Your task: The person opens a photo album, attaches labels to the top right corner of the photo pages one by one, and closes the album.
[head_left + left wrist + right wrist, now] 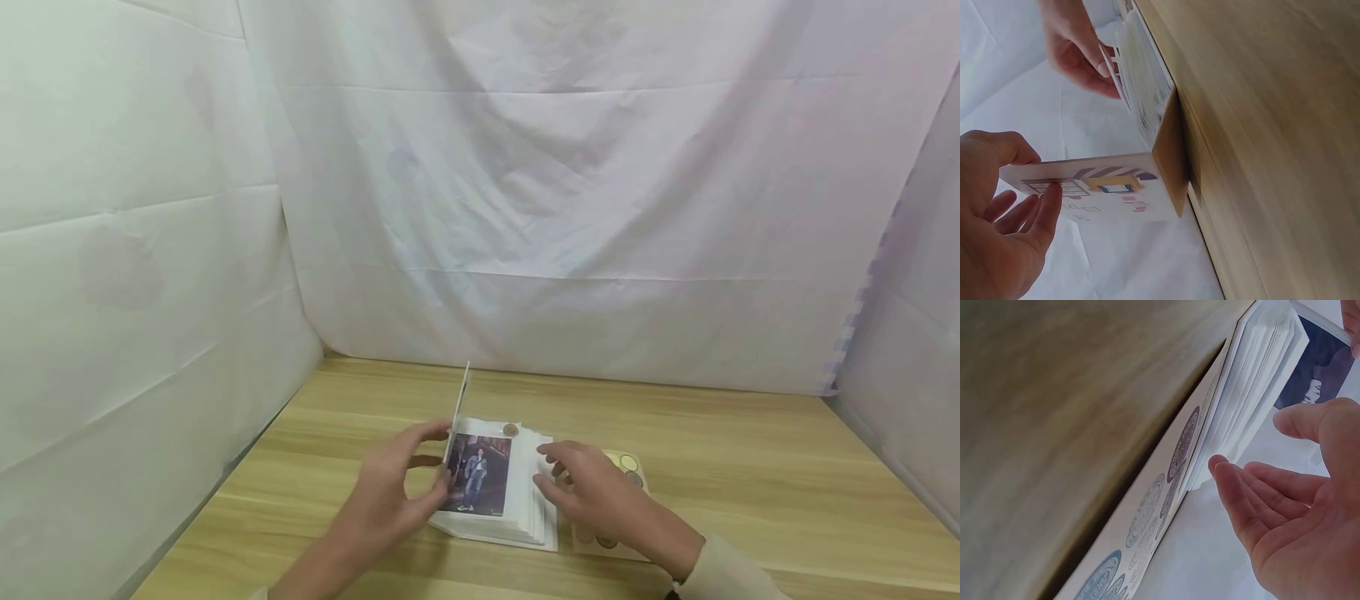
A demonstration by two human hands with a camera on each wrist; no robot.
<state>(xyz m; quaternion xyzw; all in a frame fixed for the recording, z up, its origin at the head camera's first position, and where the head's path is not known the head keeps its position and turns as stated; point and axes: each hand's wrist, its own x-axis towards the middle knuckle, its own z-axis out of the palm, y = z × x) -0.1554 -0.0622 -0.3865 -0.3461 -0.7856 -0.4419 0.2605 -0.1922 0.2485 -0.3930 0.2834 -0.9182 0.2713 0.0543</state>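
Observation:
A small white photo album lies open on the table, its thick block of pages facing up. The top page carries a photo of a person in denim and a round brown sticker near its upper corner. My left hand pinches the raised front cover between thumb and fingers; its outer face has a drawn shopfront. My right hand hovers at the page edges on the album's right side, fingers loosely bent, nothing between them. Beneath that hand a sheet of round stickers is partly hidden.
The wood-grain table extends to both sides and behind the album. White cloth hangs at the back and along both sides. The sticker sheet lies close against the album's right edge.

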